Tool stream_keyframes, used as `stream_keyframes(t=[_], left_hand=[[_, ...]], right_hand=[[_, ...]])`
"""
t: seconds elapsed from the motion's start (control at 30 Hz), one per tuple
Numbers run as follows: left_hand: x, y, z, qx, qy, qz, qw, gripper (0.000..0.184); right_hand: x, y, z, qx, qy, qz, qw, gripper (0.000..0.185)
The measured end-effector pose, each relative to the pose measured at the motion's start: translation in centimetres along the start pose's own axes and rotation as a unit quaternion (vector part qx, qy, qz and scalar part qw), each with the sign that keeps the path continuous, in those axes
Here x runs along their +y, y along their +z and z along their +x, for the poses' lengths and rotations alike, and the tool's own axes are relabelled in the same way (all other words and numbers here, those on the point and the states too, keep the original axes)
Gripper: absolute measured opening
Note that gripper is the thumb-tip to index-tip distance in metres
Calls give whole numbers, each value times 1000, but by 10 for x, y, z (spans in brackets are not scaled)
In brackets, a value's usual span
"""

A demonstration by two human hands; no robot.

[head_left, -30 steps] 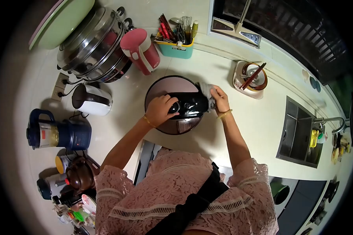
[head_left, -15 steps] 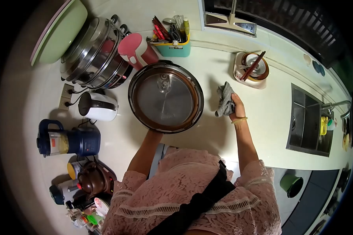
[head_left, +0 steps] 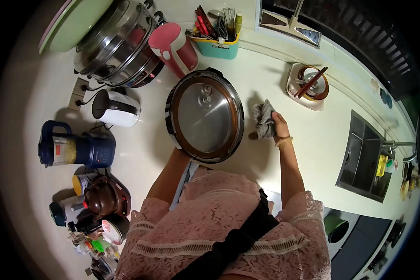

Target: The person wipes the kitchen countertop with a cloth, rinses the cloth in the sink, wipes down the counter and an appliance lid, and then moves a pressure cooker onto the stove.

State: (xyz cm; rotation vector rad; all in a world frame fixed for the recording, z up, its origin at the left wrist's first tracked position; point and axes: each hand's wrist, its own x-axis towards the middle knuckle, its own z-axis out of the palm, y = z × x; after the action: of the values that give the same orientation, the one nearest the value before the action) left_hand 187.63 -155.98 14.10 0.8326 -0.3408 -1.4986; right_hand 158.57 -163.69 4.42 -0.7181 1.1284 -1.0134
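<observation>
A round pressure cooker lid [head_left: 205, 123] is held up over the counter, its metal inner side with a brown sealing ring facing me. My left hand [head_left: 181, 155] grips it from behind at the lower left; the fingers are hidden by the lid. To the right of the lid, my right hand [head_left: 280, 125] is closed around a crumpled grey cloth [head_left: 264, 120]. A gap separates cloth and lid. One end of the cloth hangs down on the left and looks brownish.
Behind the lid stand a red and white jug [head_left: 175, 49], a steel steamer [head_left: 119, 44] and a teal utensil box [head_left: 215, 49]. Left are a white kettle [head_left: 119, 108] and a blue blender [head_left: 98, 149]. A tray with bowls and chopsticks [head_left: 308, 86] and a sink [head_left: 364, 158] lie right.
My view has turned slightly. The lid has tilted, so it looks narrower, and its metal inside shows brighter. The cloth stays in my right hand, a little nearer the lid.
</observation>
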Motion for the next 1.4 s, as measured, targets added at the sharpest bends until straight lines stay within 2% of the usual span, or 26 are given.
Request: stream_keyframes(t=[0.03, 0.07, 0.1, 0.17, 0.23, 0.3, 0.33, 0.37, 0.43, 0.57, 0.63, 0.77, 0.83, 0.9, 1.07, 1.17, 1.3, 1.33, 1.37, 1.4], left_hand=[[0, -1, -1, 2, 0, -4, 1000, 27], [1, -2, -2, 4, 1, -5, 1000, 27], [3, -2, -3, 5, 4, -8, 1000, 27], [4, -3, -4, 8, 7, -12, 1000, 27], [3, -5, -7, 15, 9, -18, 1000, 27], [3, -5, -10, 20, 14, -24, 999, 27], [2, -5, -11, 23, 15, -25, 999, 27], [2, -5, -12, 24, 15, -29, 999, 27], [2, -6, -14, 28, 20, -27, 999, 27], [12, -7, -12, 47, 28, -14, 998, 26], [25, -11, -16, 73, 43, 3, 996, 26], [53, -31, -37, 153, 85, 22, 984, 26], [61, -45, -53, 196, 102, 23, 975, 26], [66, -57, -69, 241, 118, 20, 963, 26], [65, -75, -99, 330, 146, 4, 933, 26], [58, -81, -110, 373, 154, -9, 915, 25], [43, -83, -119, 417, 157, -32, 895, 25], [39, -83, -123, 428, 158, -37, 889, 25], [36, -82, -126, 439, 161, -42, 883, 25], [34, -82, -127, 449, 164, -48, 877, 25]], right_hand=[[10, -6, 8, 100, -37, -243, 964, 43], [8, -6, 3, 150, -126, -463, 864, 56], [8, -3, -2, 164, -195, -564, 785, 61], [9, 10, -14, 69, -250, -619, 742, 64], [23, 24, -22, 36, -259, -625, 735, 64], [33, 30, -25, 23, -262, -643, 719, 55], [43, 28, -21, 57, -337, -563, 753, 42], [46, 28, -20, 53, -339, -563, 752, 42], [48, 22, -18, 23, -309, -524, 794, 44], [38, 6, -23, -3, -334, -503, 798, 38], [32, -5, -31, 112, -318, -511, 791, 37], [27, -35, -37, 296, -244, -570, 727, 40], [36, -40, -28, 279, -234, -595, 716, 43], [43, -28, -18, 249, -330, -629, 658, 45], [36, 24, 37, 190, -316, -605, 705, 49], [17, 44, 111, 141, -360, -580, 717, 53], [-10, 67, 235, 28, -380, -568, 729, 61], [-19, 77, 254, 27, -364, -555, 748, 58], [-13, 79, 285, 31, -366, -584, 724, 52], [-15, 92, 283, 49, -345, -586, 732, 50]])
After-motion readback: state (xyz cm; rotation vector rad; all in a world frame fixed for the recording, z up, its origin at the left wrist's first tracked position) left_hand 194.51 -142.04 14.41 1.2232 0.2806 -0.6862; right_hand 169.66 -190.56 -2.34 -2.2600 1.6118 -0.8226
